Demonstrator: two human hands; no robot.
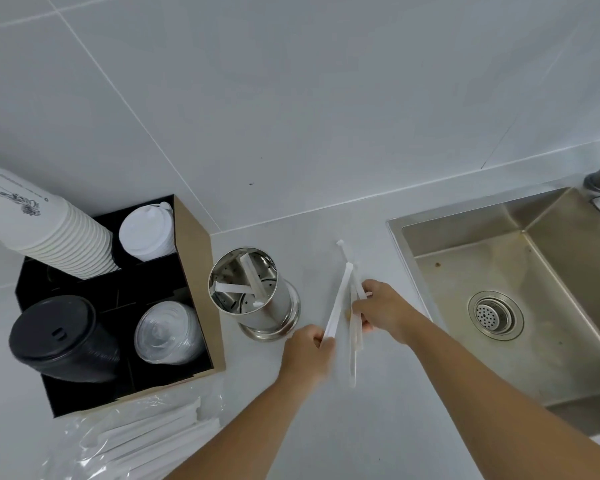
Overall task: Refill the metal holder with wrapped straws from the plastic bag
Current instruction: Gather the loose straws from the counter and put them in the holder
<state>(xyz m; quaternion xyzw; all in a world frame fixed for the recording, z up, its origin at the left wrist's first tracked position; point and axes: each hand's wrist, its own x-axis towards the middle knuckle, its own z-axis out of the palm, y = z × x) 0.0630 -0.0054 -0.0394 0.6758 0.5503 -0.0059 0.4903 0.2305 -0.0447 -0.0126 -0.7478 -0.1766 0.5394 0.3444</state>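
1. One clear plastic bag (125, 441) lies at the near left counter edge, holding a bundle of wrapped straws too overlapped to count.
2. The left hand (307, 355) pinches the lower end of one wrapped straw (338, 303), fingers curled round it.
3. The right hand (381, 311) grips a few more wrapped straws (354, 337); their exact number is unclear.
4. One metal holder (257, 296) stands just left of the hands, with about three wrapped straws inside.
5. One black four-compartment organiser (201, 271) holds black lids (59, 337), clear lids (167, 334), white lids (146, 233) and stacked paper cups (49, 233); their print is unreadable.
6. One steel sink (520, 292) sits at right.
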